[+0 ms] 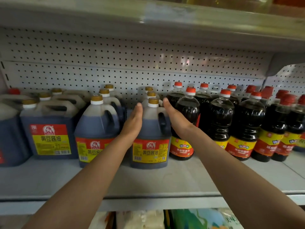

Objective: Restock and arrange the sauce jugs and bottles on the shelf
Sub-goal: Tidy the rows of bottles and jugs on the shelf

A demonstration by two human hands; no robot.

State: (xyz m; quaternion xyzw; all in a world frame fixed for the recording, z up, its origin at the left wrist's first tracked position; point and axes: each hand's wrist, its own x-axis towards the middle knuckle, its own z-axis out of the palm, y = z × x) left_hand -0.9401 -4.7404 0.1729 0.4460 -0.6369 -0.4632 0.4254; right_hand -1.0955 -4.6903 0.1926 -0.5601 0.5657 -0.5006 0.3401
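A soy sauce jug (pixel 149 150) with a gold cap and a red and yellow label stands near the middle of the grey shelf (pixel 148 184), at the front of a row of the same jugs. My left hand (pixel 133 123) lies flat against its left side. My right hand (pixel 175 119) lies flat against its right side by the handle, between the jug and a dark red-capped bottle (pixel 187 113). The jug is clasped between both palms with fingers straight. A second row of these jugs (pixel 97 126) stands just left of it.
Larger square jugs (pixel 49 129) fill the shelf's left part. Rows of dark red-capped bottles (pixel 221 119) fill the right part. A perforated back panel (pixel 132 63) and an upper shelf (pixel 148 17) close in the space. The shelf's front strip is bare. Packets (pixel 189 219) lie below.
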